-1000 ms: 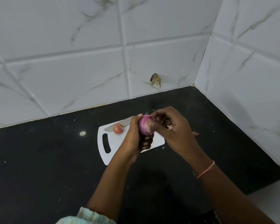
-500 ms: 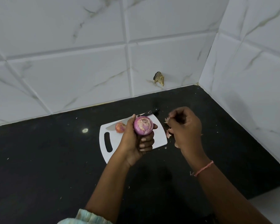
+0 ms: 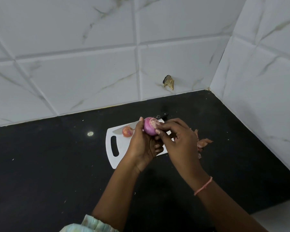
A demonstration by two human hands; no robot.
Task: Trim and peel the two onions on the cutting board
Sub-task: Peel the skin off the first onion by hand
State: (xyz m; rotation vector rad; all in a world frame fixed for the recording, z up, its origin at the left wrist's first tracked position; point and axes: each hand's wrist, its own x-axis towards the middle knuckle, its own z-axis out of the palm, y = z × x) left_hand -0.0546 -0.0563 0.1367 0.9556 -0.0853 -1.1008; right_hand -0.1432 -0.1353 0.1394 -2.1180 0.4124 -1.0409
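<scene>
Back from the tabletop's (image 3: 40,164) right side, the right hand (image 3: 179,141) has returned to the purple onion (image 3: 150,126), its fingertips pinching at the trimmed top; the left hand (image 3: 141,143) grips that onion from below, raised above the white cutting board (image 3: 112,158); the second onion (image 3: 127,131) lies on the board beside the knife (image 3: 122,128); loose peels (image 3: 203,142) lie right of the board.
</scene>
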